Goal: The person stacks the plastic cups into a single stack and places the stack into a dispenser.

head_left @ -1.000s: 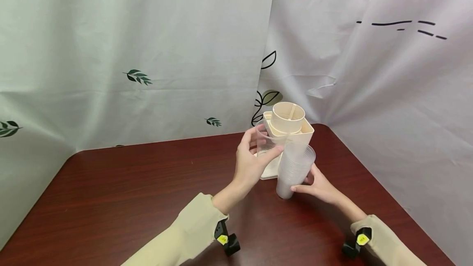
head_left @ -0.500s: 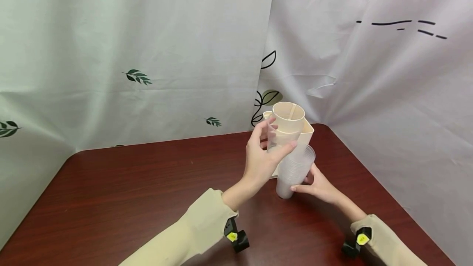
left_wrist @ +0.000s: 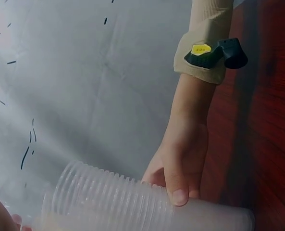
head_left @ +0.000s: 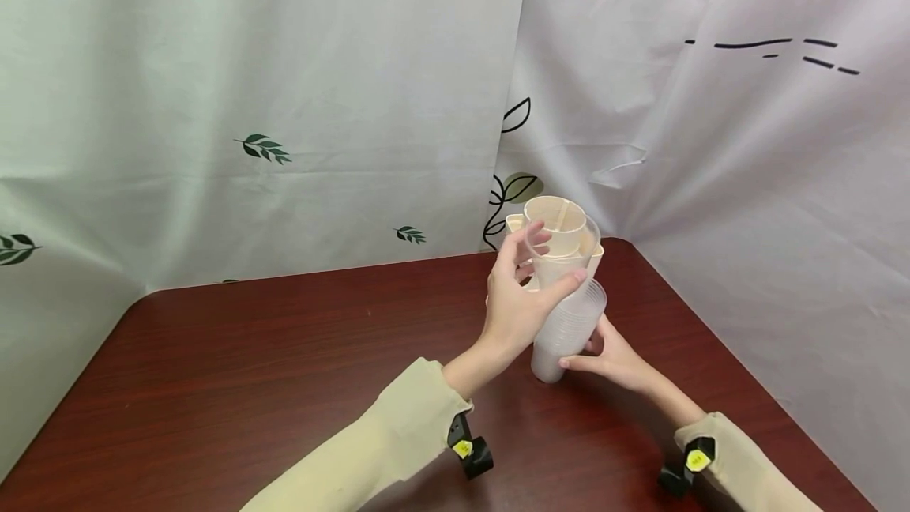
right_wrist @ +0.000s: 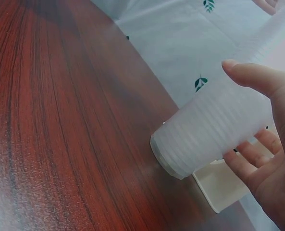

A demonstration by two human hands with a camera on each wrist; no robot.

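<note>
A single clear plastic cup point(head_left: 560, 265) is held between the thumb and fingers of my left hand point(head_left: 513, 299). It sits over the open mouth of a nested stack of clear plastic cups point(head_left: 567, 332); whether its bottom is inside the stack is hard to tell. Low on the stack, my right hand point(head_left: 614, 358) grips its side, thumb on the near face. In the right wrist view the tilted stack point(right_wrist: 209, 125) lies between the thumb and fingers. The left wrist view shows the stack's ribbed rims point(left_wrist: 108, 197), with only a sliver of the left hand at the edge.
Behind the cups stands a cream-coloured holder point(head_left: 540, 216) with a round tube on top, partly hidden by the left hand and cups. The dark red wooden table point(head_left: 284, 354) spreads leftward. A pale printed curtain point(head_left: 320, 101) hangs along the back and right edges.
My left hand has moved right with the single cup, from beside the stack to over its mouth. The right hand and the stack have stayed in place.
</note>
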